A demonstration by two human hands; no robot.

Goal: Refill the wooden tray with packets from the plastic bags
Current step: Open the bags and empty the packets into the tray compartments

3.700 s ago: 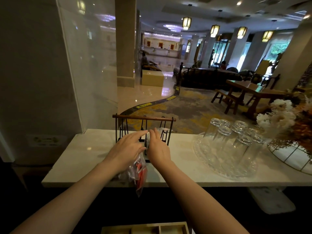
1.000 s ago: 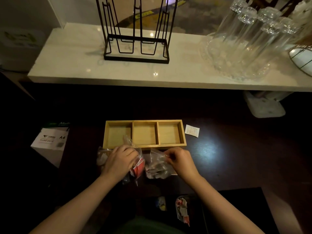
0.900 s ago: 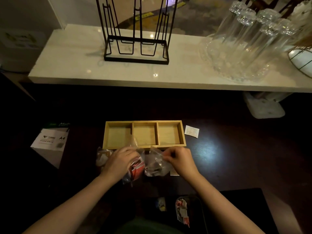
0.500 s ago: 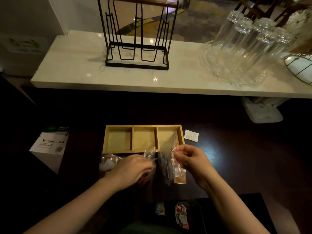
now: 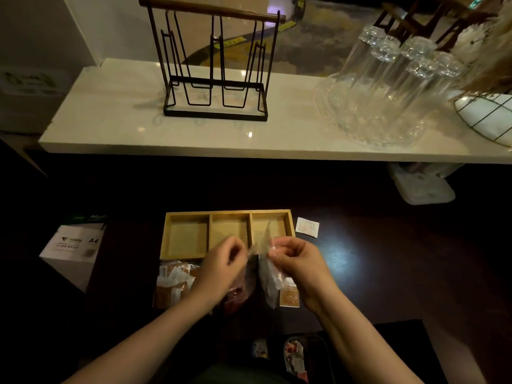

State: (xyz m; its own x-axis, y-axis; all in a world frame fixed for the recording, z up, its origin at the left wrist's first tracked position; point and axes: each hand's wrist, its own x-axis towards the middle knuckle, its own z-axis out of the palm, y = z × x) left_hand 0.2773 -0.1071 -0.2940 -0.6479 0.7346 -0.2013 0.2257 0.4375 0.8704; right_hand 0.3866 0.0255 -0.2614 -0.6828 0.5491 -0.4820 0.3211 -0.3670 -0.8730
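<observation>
A pale marble shelf runs above the dark bench, glinting with light spots. Beyond it lie patterned carpet and wooden furniture legs.

"A4" is printed on a white box seen well to the left of the hands, with "Mult" partly legible on its green top edge. Nothing else can be read.

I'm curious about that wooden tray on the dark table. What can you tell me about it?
The wooden tray is a pale, bamboo-like rectangle, split by two dividers into three compartments in a row, all empty. It lies flat on the dark table, long side facing the person. The left hand and right hand hold a clear plastic bag over its near edge.
</observation>
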